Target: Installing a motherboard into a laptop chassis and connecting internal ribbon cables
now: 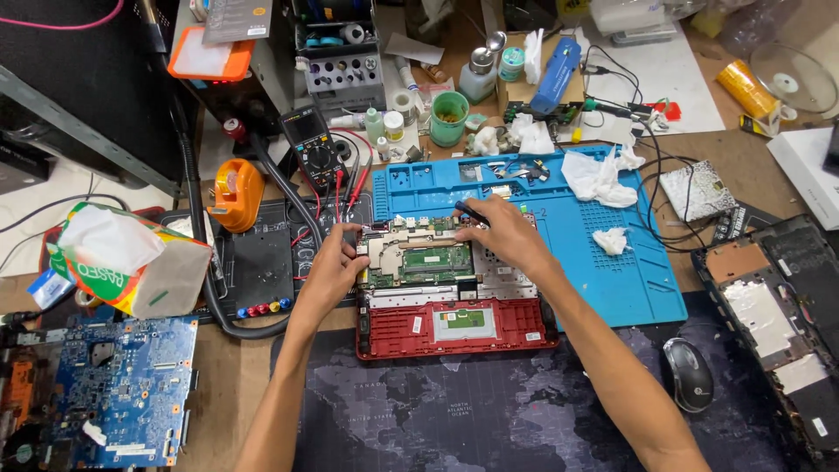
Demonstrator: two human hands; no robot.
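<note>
Laptop base (454, 328) overhangs the blue mat (559, 253); left hand (332, 271) steadies its edge, right hand's (502, 232) grip pinches a screwdriver (469, 212).

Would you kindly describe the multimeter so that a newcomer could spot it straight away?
Start at the blue mat in the middle of the bench and look just past its far left corner. The multimeter lies there, black with a screen above a round dial; red probes trail from it, unlike the orange tool farther left.

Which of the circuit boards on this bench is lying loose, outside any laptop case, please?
The blue motherboard at the bench's near left corner. The green board under both hands sits inside the red laptop shell.
</note>
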